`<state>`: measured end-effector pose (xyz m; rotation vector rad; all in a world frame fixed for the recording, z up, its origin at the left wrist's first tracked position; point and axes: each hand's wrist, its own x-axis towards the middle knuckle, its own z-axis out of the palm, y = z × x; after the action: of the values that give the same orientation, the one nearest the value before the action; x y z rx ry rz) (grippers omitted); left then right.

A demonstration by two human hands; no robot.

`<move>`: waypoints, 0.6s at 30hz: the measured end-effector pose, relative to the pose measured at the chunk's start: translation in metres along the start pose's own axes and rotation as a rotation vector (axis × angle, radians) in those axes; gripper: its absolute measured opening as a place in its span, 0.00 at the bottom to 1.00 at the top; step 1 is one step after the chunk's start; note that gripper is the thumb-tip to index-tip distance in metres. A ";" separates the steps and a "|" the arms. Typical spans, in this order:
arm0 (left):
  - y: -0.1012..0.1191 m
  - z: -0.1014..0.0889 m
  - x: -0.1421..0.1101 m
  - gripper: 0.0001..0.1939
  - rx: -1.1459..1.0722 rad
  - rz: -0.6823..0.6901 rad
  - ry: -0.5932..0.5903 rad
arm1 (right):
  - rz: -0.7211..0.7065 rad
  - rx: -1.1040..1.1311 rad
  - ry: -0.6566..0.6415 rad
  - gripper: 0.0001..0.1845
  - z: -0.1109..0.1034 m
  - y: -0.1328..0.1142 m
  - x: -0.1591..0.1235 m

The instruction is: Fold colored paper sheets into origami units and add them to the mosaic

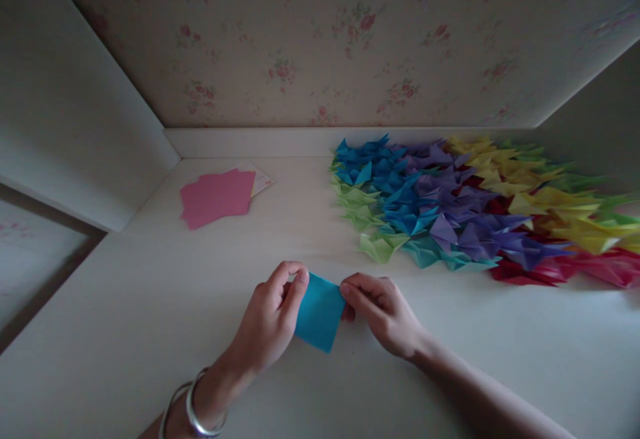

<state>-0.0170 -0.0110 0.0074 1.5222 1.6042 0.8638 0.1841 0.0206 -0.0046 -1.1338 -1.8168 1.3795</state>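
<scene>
A small blue square of paper [320, 316] is held between my two hands, a little above the white tabletop. My left hand [274, 316] pinches it at the upper left, thumb on top and fingers curled behind. At the upper right corner, the thumb and index finger of my right hand [383, 309] grip the edge. The lower corner of the paper hangs free. I cannot tell how many layers it has.
Pink paper sheets [217, 198] lie stacked at the back left, with a white printed piece [261, 181] poking out. Many folded paper cranes [450, 206] in several colours cover the back right. A floral wall [320, 59] closes off the white table [125, 332] behind.
</scene>
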 end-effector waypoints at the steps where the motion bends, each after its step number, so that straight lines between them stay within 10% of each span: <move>1: 0.001 0.000 0.000 0.15 0.024 0.015 -0.008 | -0.023 -0.025 0.009 0.19 -0.001 0.000 0.000; 18: -0.004 0.020 -0.012 0.13 0.135 0.238 -0.137 | -0.155 -0.117 0.093 0.10 0.009 0.002 -0.003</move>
<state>-0.0010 -0.0233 -0.0049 1.8539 1.4260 0.7712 0.1779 0.0141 -0.0090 -1.0723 -1.8963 1.1271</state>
